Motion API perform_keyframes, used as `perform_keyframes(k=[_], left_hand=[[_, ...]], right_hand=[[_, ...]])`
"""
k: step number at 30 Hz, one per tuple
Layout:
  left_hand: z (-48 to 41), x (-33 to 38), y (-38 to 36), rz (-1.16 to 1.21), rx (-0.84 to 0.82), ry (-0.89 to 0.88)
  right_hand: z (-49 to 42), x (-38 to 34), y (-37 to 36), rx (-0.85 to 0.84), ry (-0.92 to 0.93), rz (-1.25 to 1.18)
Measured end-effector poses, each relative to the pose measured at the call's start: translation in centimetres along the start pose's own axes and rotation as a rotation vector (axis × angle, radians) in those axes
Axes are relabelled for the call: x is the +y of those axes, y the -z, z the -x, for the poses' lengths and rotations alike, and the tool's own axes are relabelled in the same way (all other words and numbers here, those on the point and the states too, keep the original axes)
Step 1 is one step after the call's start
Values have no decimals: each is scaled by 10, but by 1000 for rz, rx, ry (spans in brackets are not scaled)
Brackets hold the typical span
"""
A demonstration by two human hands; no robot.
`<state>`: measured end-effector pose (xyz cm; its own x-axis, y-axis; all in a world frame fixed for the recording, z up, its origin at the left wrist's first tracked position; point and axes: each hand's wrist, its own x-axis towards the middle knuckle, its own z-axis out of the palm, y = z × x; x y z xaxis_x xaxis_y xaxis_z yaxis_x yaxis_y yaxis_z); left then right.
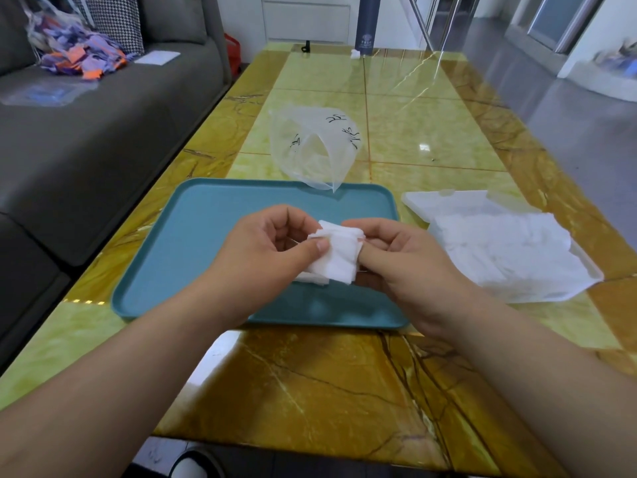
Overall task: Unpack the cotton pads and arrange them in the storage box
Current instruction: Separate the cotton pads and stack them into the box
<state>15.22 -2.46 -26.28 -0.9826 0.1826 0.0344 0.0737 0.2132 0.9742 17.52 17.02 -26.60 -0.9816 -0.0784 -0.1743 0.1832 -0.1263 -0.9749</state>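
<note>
Here both hands (265, 243) (396, 257) pinch cotton pads (339, 251) above tray (206, 236).

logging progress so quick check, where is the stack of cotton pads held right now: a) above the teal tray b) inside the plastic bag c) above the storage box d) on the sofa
a: the left hand and right hand pinch the stack of cotton pads above the teal tray, apart from the plastic bag and the storage box.

Head view, looking forward and down, close over table (344, 391)
</note>
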Motion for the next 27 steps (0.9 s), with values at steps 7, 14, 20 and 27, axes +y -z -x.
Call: perform_keyframes(k=[7,14,20,27], left_hand=[[-3,-3,-2,-126,64,-26],[-9,-16,15,-755,-67,56],[-8,-10,13,-655,-160,136],[3,-3,19,-448,-149,44]], right_hand=[[2,-1,4,-18,30,55],[-3,7,9,314,86,390],[-2,7,6,277,102,509],[-4,9,9,274,117,504]])
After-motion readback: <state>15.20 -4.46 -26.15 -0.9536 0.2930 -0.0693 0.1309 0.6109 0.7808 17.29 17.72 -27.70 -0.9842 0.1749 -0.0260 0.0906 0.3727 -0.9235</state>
